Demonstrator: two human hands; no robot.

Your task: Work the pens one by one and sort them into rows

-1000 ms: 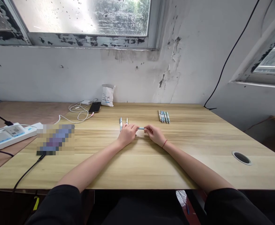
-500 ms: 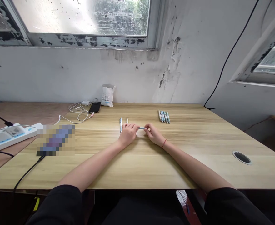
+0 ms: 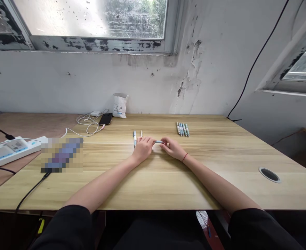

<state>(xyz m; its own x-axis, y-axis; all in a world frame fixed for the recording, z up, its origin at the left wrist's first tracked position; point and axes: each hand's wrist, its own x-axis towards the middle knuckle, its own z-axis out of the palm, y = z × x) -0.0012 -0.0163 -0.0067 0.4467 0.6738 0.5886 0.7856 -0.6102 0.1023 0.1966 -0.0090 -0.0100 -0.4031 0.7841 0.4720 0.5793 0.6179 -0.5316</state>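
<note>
Between my two hands lies a light blue pen (image 3: 158, 141), held level just over the table. My left hand (image 3: 143, 148) is closed around one end of it, and its fingers cover that part. At the other end, the fingertips of my right hand (image 3: 171, 148) pinch the pen; a red string circles that wrist. Just beyond my left hand, a blue-and-white pen (image 3: 134, 138) rests on the table. Close by it, a pale pen (image 3: 141, 133) is partly hidden by the fingers. Farther back on the right, several pens (image 3: 182, 129) lie side by side in a row.
The wooden table (image 3: 153, 180) has a round cable hole (image 3: 270, 174) at right. Against the wall stand a white packet (image 3: 120, 106) and a black phone (image 3: 105, 119) with a white cable (image 3: 88, 129). A blurred device (image 3: 62, 155) and a power strip (image 3: 25, 150) are at left.
My right hand has shifted slightly to the right along the pen, so a bit more of the pen shows. My left hand stays in place.
</note>
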